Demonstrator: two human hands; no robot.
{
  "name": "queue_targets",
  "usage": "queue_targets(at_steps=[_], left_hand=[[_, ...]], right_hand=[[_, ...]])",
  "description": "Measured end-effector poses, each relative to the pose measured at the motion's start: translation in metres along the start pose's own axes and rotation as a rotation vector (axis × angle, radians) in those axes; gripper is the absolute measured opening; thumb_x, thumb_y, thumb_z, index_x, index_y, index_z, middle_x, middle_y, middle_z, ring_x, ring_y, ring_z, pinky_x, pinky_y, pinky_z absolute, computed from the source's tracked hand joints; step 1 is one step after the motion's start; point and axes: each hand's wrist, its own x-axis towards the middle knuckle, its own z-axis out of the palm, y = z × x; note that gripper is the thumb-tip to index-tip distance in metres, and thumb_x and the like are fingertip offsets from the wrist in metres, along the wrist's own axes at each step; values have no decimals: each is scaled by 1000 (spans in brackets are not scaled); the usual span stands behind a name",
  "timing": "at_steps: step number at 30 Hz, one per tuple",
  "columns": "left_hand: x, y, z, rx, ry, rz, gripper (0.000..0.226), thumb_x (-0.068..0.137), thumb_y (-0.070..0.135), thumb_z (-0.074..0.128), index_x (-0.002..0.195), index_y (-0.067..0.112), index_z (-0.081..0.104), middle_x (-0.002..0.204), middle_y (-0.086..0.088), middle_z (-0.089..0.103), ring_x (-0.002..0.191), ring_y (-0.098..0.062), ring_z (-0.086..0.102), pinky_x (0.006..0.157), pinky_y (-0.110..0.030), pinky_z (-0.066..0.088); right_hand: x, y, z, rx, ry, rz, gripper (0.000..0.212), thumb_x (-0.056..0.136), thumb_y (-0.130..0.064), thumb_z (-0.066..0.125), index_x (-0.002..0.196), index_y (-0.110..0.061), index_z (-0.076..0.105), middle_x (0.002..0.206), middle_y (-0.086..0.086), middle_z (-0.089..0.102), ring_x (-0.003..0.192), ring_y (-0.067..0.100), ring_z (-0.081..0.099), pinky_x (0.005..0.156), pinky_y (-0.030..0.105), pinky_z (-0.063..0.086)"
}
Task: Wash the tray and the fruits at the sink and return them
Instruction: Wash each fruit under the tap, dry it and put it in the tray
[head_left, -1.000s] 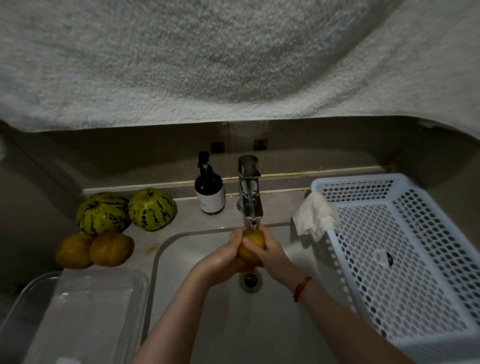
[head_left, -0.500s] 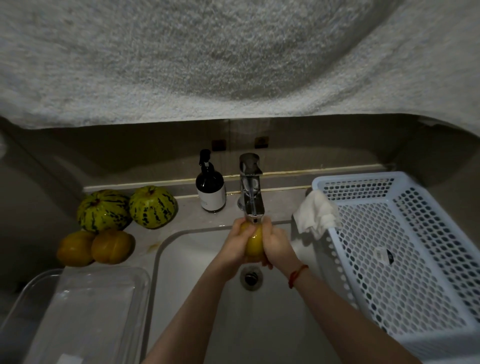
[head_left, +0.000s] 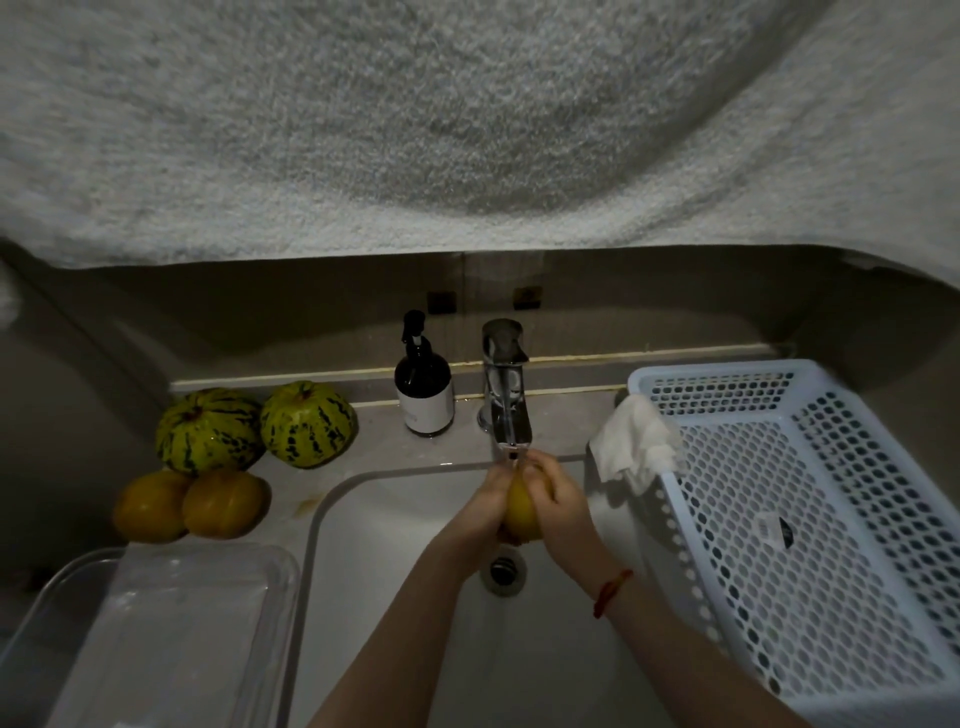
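So a yellow fruit (head_left: 521, 506) is clasped between the left hand (head_left: 485, 512) and right hand (head_left: 558, 506), fingers wrapped round it, right under the faucet (head_left: 506, 410) over the sink (head_left: 395, 519), probably so it gets rinsed. The clear tray (head_left: 283, 577) is parked left, likely awaiting refilling.

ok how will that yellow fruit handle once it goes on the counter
The yellow fruit is round, so it may roll on the flat counter. Held under the tap, it is probably wet and slippery. It looks firm between both hands, not floppy.
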Motion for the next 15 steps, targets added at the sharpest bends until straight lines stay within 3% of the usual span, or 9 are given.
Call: queue_targets(at_steps=[1, 3, 6, 9, 12, 14, 15], left_hand=[[-3, -6, -2, -16, -26, 32, 31, 102, 42, 25, 126, 27, 39, 117, -9, 53, 93, -20, 57, 70, -26, 48], [-5, -20, -3, -23, -35, 117, 39, 101, 37, 31, 138, 27, 26, 133, -9, 41, 111, -23, 51, 81, -26, 47], [-8, -24, -3, -54, 108, 192, 45, 98, 28, 46, 135, 39, 23, 137, -7, 34, 120, -23, 44, 92, -29, 46], [-10, -22, -11, -25, 199, 258, 53, 88, 29, 62, 130, 39, 32, 134, -1, 25, 117, -20, 41, 82, -20, 48], [-12, -14, -11, -206, 134, 268, 37, 94, 24, 53, 127, 32, 39, 137, -5, 34, 118, -23, 45, 86, -23, 49], [-9, -8, -5, -265, 197, 271, 25, 102, 18, 35, 124, 25, 43, 133, -14, 45, 112, -25, 52, 91, -33, 48], [-7, -6, -3, -258, 245, 268, 25, 103, 19, 31, 123, 20, 45, 129, -17, 49, 107, -24, 55, 90, -36, 49]], right_hand=[[3, 0, 4, 77, 16, 95, 21, 98, -16, 45, 113, -12, 59, 109, 11, 58, 101, 24, 56, 87, 29, 49], [7, -7, 12, 302, 67, 256, 16, 97, -16, 47, 100, -10, 61, 104, 16, 58, 100, 30, 57, 79, 34, 50], [18, -20, 22, 477, 111, 538, 24, 98, -23, 44, 111, -7, 57, 112, 18, 55, 109, 36, 54, 90, 46, 49], [28, -26, 27, 508, 15, 692, 33, 100, -28, 37, 116, -4, 53, 116, 21, 56, 110, 37, 55, 95, 50, 47], [31, -27, 32, 508, 80, 656, 30, 100, -21, 38, 108, 1, 57, 102, 20, 58, 92, 31, 59, 85, 38, 52], [26, -27, 36, 707, 79, 557, 26, 101, -15, 36, 96, -4, 58, 88, 14, 56, 78, 21, 55, 76, 27, 52], [22, -24, 38, 719, 74, 468, 22, 100, -13, 37, 92, -9, 57, 86, 10, 56, 80, 19, 55, 81, 29, 50]])
